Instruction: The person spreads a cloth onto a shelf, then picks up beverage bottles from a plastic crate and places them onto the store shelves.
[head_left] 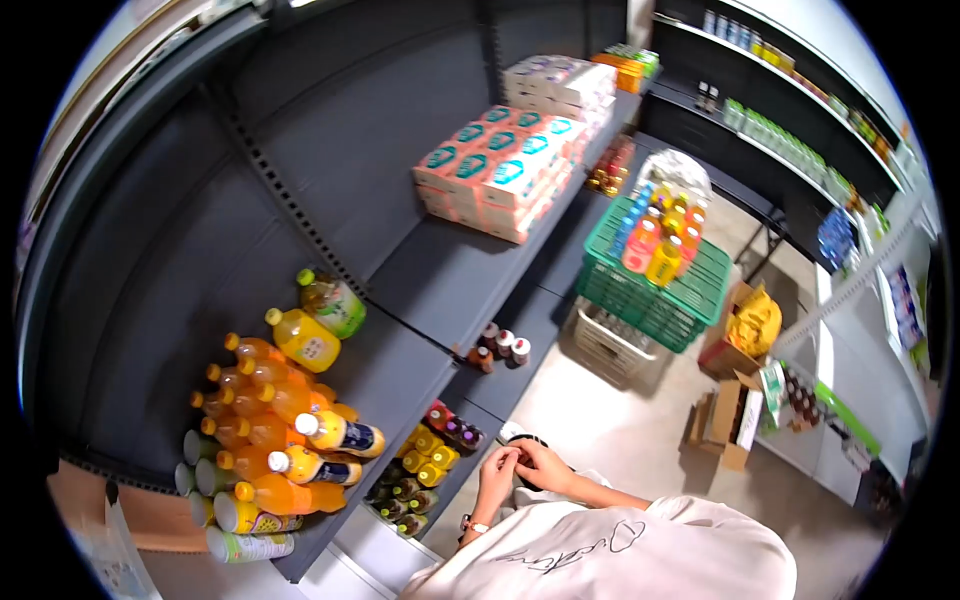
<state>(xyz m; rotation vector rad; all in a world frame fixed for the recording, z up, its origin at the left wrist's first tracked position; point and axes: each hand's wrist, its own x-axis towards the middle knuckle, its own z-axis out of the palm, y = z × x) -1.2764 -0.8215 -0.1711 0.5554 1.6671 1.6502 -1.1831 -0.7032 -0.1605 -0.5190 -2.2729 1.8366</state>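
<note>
My left hand [496, 472], with a watch and a band on its wrist, is in front of my white T-shirt [620, 550]. My right hand [541, 466] meets it, and the fingertips of both come together. The fingers are bent and closed. Whatever may lie between them is too small or hidden to make out. Nearest to the hands, on the lower shelf, stand yellow-capped bottles [430, 450] and dark bottles with green caps [408, 500]. A dark round shape [527, 438] shows just behind the hands.
Orange drink bottles [275, 400] crowd the upper shelf [420, 290] at left, with stacked tissue packs [500, 165] farther along. A green crate [660, 290] carrying several bottles sits on a white basket [612, 345]. Open cardboard boxes [727, 415] stand on the floor at right.
</note>
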